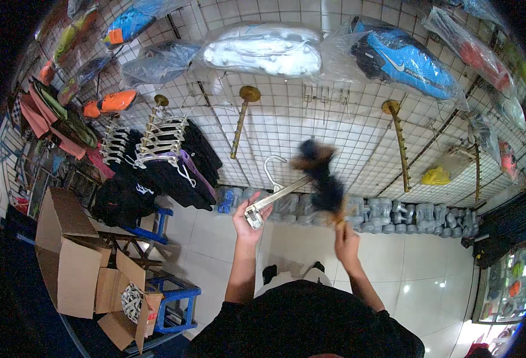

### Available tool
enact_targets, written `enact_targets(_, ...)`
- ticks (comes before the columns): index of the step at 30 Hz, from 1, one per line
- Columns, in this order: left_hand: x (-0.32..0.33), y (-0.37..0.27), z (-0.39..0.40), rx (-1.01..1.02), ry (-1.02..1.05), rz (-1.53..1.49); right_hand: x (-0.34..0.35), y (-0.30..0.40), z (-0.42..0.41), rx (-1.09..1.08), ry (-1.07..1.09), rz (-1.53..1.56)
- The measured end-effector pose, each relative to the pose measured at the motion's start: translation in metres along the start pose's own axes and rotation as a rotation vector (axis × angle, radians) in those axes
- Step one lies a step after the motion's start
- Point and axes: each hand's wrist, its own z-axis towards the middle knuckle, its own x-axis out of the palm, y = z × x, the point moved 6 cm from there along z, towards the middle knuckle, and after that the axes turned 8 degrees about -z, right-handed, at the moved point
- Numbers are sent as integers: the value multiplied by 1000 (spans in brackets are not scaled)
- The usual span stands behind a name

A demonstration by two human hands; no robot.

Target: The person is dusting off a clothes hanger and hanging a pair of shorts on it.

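A pale trouser hanger with clip ends (pixel 281 195) and a curved hook is held in my left hand (pixel 246 230), gripped near its left clip. My right hand (pixel 347 245) is closed around the handle end of a dark feather duster (pixel 328 188), which is blurred by motion. The duster's dark and brown head overlaps the hanger's right end and hides the clip there. Whether the two touch I cannot tell.
Black garments on hangers (pixel 164 174) hang at left from a studded brass arm. Another brass arm (pixel 239 129) juts from the wire grid (pixel 285 116). Grey dumbbells (pixel 379 215) line the wall's foot. Cardboard boxes (pixel 79 277) and a blue stool (pixel 178 304) stand at lower left.
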Motion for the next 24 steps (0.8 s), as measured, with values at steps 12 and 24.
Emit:
enact_targets(12, -11, 21, -12, 3, -13, 145, -17, -3, 63, -206, -13, -360)
enact_targets(24, -29, 35, -33, 30, 45, 70, -84, 70, 238, -596, -350, -486)
